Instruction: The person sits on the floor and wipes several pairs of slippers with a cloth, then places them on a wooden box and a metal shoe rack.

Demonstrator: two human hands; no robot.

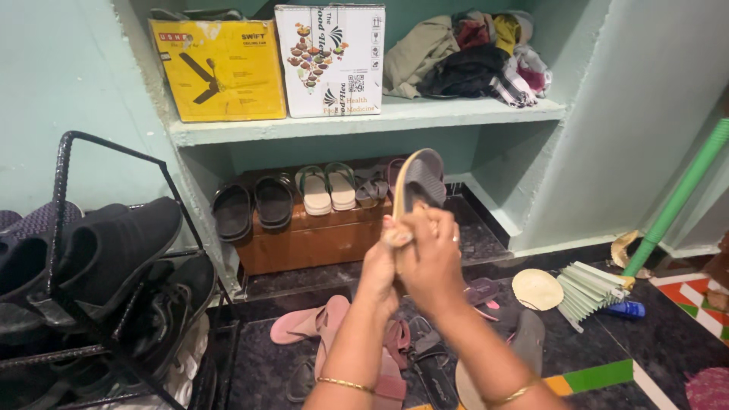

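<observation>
Got both hands up in front of me, my left hand and right hand wrapped shut around the heel end of one grey slipper with a tan sole, held upright with the toe pointing up, over the dark floor.

Below my wrists the floor is a mess: one pink flip-flop lying flat, plus a few more dark and maroon sandals, overlapping so I can't count them properly.

Past the slipper, a low wooden box sits in the bottom of the wall niche with two black slippers at its left edge and two white-and-green ones mid-top.

The shelf above carries two cardboard boxes at the left end, one yellow, one white, and a clothes pile at the right end.

A black metal shoe rack stands on my left.
</observation>
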